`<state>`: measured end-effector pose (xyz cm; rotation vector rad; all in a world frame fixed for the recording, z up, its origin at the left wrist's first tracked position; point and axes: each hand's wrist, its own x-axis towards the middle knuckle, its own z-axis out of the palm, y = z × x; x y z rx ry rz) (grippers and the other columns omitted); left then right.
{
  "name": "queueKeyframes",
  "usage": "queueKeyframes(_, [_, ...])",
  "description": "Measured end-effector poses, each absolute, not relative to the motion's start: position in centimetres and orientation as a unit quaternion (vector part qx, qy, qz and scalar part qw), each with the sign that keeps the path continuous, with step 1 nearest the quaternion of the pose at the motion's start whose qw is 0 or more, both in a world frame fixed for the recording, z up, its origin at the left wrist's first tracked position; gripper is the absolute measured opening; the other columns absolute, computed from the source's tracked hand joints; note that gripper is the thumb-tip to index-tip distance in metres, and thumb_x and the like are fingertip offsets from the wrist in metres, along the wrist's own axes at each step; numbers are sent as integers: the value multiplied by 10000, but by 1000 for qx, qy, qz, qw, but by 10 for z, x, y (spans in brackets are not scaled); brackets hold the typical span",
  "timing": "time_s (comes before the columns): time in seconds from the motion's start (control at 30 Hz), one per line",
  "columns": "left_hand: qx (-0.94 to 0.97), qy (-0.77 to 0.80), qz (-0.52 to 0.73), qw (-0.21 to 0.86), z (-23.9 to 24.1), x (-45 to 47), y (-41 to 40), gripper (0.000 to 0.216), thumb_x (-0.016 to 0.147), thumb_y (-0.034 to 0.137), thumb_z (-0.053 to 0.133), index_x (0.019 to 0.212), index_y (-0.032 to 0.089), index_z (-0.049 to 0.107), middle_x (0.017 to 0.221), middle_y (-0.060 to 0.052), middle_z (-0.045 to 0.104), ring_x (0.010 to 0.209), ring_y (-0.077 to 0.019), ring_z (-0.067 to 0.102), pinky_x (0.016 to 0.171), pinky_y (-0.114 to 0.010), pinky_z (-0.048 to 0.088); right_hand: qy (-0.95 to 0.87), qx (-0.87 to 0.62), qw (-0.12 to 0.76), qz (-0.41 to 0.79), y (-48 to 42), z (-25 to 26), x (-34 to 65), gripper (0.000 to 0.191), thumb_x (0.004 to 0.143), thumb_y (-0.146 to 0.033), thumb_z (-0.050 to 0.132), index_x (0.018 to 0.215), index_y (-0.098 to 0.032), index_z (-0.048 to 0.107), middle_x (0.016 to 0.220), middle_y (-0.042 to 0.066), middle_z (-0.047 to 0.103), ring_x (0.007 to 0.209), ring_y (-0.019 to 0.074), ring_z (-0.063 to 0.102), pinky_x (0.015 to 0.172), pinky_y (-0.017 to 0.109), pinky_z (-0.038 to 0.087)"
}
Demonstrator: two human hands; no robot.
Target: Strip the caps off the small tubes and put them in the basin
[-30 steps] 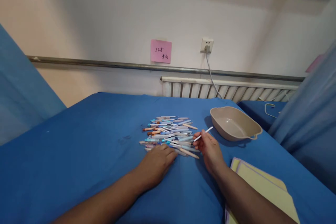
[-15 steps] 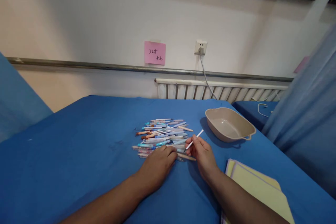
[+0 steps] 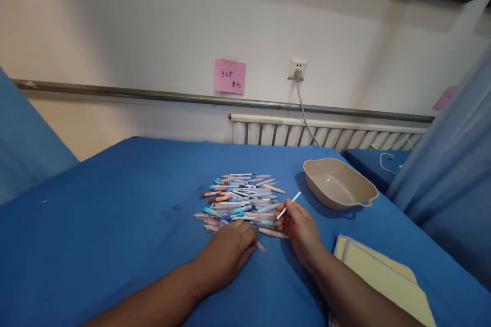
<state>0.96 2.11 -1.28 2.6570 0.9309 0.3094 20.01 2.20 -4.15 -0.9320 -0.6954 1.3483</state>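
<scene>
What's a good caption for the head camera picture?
Right-hand grip holds a thin white stick; left-hand grip lies over some slim multicoloured pens.

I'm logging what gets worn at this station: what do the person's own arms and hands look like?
The left forearm and right forearm are uncovered where they show, with no sleeve in view. The left hand and right hand wear no gloves, and no watch or bracelet shows. Any ring would be too small to make out.

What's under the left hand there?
Pens show just beyond the left hand; one pale pen end pokes out beside its thumb. What the palm covers can't be seen.
</scene>
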Motion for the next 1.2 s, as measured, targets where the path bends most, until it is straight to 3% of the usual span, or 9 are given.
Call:
queueKeyframes(0.37, [846,429,245,200,-14,-8,40,196,912,281,398,976,194,562,847,-37,620,765,-165,548,705,-277,415,-307,-414,619,593,19,-37,200,412,681,-566,675,717,-158,633,631,4,624,483,98,516,477,213,384])
queueKeyframes(0.53, [915,323,160,184,-8,-4,36,191,894,246,457,1019,227,600,923,-43,624,892,-195,518,788,-302,395,-317,-418,613,591,18,-38,200,469,687,-626,636,730,-159,628,651,12,626,485,102,517,479,219,391])
queueKeyframes(0.7, [952,265,89,127,-4,5,27,219,938,230,399,990,233,612,860,-37,640,846,-192,511,773,-298,369,-323,-418,611,590,18,-40,199,464,701,-620,632,730,-157,636,631,7,628,482,90,515,478,204,392])
queueKeyframes(0.83, [969,230,61,63,-3,6,24,220,937,226,416,1071,214,590,903,-59,646,866,-207,513,786,-318,364,-336,-420,610,582,17,-40,199,474,709,-622,626,736,-150,646,650,15,631,492,89,519,479,201,395])
queueKeyframes(0.97, [972,226,45,44,-2,4,20,211,939,216,404,1018,220,599,935,-59,629,850,-205,525,750,-312,376,-349,-426,606,574,17,-41,199,474,708,-624,623,736,-152,651,637,10,628,487,88,518,478,198,393])
queueKeyframes(1.07, [954,260,88,118,-3,5,17,160,905,169,438,937,208,590,934,-49,614,852,-197,535,761,-308,393,-349,-424,606,576,17,-41,200,461,707,-610,635,735,-150,650,616,2,621,479,85,516,473,193,386])
queueKeyframes(1.2, [822,362,237,370,-11,12,16,25,811,157,513,827,177,515,786,-16,585,703,-141,542,649,-252,432,-339,-408,606,592,18,-41,201,448,707,-595,649,735,-148,651,622,2,625,486,83,523,485,191,399])
